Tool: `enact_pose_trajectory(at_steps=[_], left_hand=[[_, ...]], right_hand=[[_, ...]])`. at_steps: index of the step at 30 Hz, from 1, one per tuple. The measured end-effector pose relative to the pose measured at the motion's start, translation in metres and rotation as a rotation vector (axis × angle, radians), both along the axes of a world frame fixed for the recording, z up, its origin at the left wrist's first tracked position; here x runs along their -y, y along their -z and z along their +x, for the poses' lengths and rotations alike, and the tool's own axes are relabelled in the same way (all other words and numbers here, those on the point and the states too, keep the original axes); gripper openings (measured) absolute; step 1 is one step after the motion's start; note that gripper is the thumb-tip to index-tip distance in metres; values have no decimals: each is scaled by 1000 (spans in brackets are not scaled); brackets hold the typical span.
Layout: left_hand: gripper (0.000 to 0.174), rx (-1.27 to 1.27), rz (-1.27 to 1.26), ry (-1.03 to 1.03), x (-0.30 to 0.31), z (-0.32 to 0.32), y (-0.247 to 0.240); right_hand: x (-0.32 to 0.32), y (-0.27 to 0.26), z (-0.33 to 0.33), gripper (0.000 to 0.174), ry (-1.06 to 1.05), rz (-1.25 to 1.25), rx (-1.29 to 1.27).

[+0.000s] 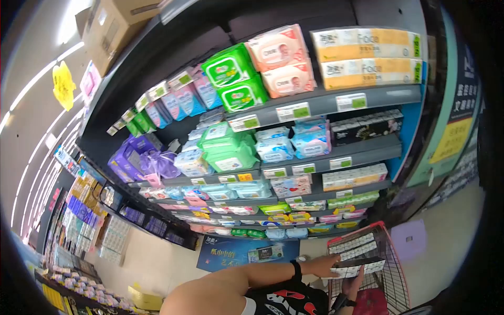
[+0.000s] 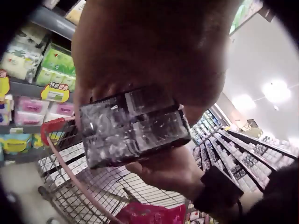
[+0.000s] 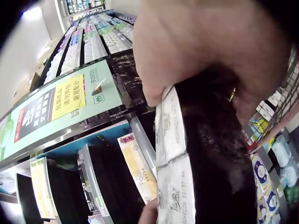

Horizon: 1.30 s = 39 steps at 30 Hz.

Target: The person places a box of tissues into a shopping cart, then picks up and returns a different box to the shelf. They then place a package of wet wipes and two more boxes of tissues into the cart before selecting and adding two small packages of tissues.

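Observation:
Over a shopping cart (image 1: pixel 403 281), both hands hold a plastic-wrapped, black-and-white tissue pack (image 1: pixel 358 268). My left hand (image 1: pixel 321 266) grips its left end from above. In the left wrist view this hand (image 2: pixel 154 51) fills the top, its fingertips at the edge of the dark pack (image 2: pixel 135 130). My right hand (image 1: pixel 352 284) holds the pack from the near side and below. The right wrist view has the right hand (image 3: pixel 205 51) spanning the pack, thumb and fingers on opposite sides. White printed faces (image 3: pixel 173 154) run along one side there; a left fingertip touches the lower edge.
More white tissue packs (image 1: pixel 358 247) lie in the cart, and a red bag (image 1: pixel 371 302) sits at its near end. Ahead stands a tall shelf (image 1: pixel 252 173) stocked with tissues and wipes. A purple stool (image 1: pixel 409 239) is right of the cart. Further displays (image 1: pixel 79 210) line the left.

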<state>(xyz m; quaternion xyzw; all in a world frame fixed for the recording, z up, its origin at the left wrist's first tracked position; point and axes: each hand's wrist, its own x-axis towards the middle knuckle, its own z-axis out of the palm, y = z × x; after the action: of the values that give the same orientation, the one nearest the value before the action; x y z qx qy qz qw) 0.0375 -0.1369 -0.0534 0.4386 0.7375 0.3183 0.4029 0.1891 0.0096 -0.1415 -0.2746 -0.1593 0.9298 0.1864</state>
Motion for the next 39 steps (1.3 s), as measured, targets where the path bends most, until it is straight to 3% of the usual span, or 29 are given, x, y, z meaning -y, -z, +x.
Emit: enact_pose_trajectory(at_steps=[3, 5, 6, 8, 12, 16, 18, 21, 22, 24, 25, 27, 28, 32, 34, 35, 37, 39], left_hand=[[78, -48, -215, 156, -17, -12, -1], [89, -217, -121, 168, -19, -3, 9], [104, -159, -307, 320, -31, -6, -17], [103, -134, -298, 296, -41, 7, -15], [103, 63, -235, 399, -51, 23, -8], [103, 62, -195, 343, -43, 50, 16], [103, 79, -238, 372, -45, 52, 6], [85, 40, -102, 246, -40, 62, 30], [87, -35, -66, 227, -37, 66, 44], [96, -42, -254, 351, -47, 54, 20], [100, -47, -345, 415, -50, 48, 10], [99, -76, -283, 383, -45, 45, 16], [98, -90, -253, 364, -43, 44, 21], [94, -10, -248, 374, -44, 38, 27], [92, 99, -286, 412, -50, 28, 9], [91, 78, -228, 420, -46, 31, 24], [91, 31, -112, 437, -40, 40, 66], [90, 29, -170, 436, -41, 42, 67]], right_hand=[[-14, -13, 13, 45, 103, -19, 136], [-18, -6, 24, 49, 191, -9, -196], [-21, -20, 29, 50, 226, -53, -176], [-27, -1, 45, 55, 308, -116, -186], [-27, 20, 59, 62, 298, 116, 32], [-30, 32, 87, 63, 231, 43, 91], [-28, 47, 97, 68, 240, -1, 138], [-30, 64, 102, 69, 242, -46, 104], [-30, 66, 100, 68, 218, -63, 92], [-32, 55, 93, 66, 177, -94, 75], [-39, 71, 88, 61, 183, -134, 188], [-43, 55, 75, 49, 173, 20, 220], [-45, 59, 67, 39, 216, -42, 255], [-49, 38, 40, 37, 248, -59, 418], [-59, 74, 48, 39, 143, -82, 486], [-61, 90, 50, 39, 92, -95, 515], [-61, 93, 45, 54, -51, -167, 385], [-68, 163, 65, 85, -183, -191, 357]])
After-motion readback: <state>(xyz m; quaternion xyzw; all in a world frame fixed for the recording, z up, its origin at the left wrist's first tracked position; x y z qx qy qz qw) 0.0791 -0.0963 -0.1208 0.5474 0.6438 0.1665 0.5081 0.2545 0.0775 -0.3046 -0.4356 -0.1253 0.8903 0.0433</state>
